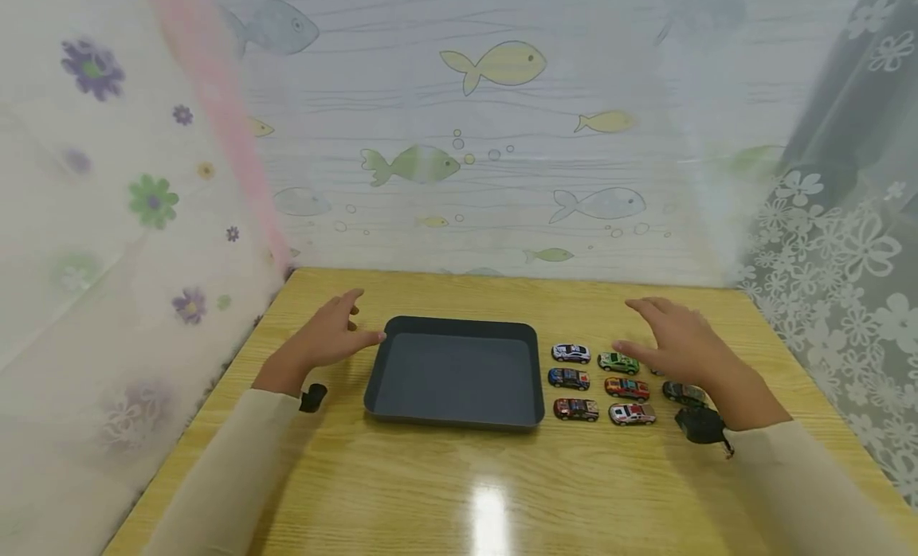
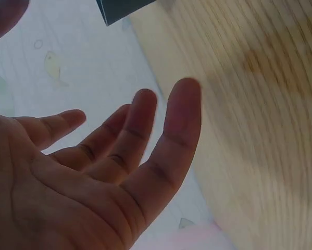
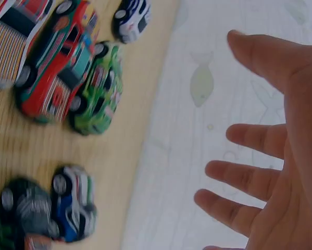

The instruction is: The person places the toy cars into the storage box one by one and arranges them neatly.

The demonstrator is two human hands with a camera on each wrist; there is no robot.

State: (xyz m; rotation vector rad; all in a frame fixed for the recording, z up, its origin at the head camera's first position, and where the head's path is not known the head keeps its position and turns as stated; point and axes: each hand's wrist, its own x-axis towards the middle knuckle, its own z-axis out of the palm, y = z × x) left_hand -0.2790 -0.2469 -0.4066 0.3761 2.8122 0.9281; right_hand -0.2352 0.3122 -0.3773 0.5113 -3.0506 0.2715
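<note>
The person's left sleeve (image 1: 222,478) and right sleeve (image 1: 803,480) are long, plain and cream-coloured, each ending at the wrist, with the left grip (image 1: 330,333) and right grip (image 1: 683,342) bare. A small black device (image 1: 312,397) sits under the left wrist; a bulkier black unit (image 1: 701,425) under the right has a short dark cord (image 1: 728,446) at its edge.

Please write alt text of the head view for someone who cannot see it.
A person's open left hand is raised beside a dark tray, the open right hand near toy cars, over a wooden table; fish-patterned sheeting hangs behind.
</note>
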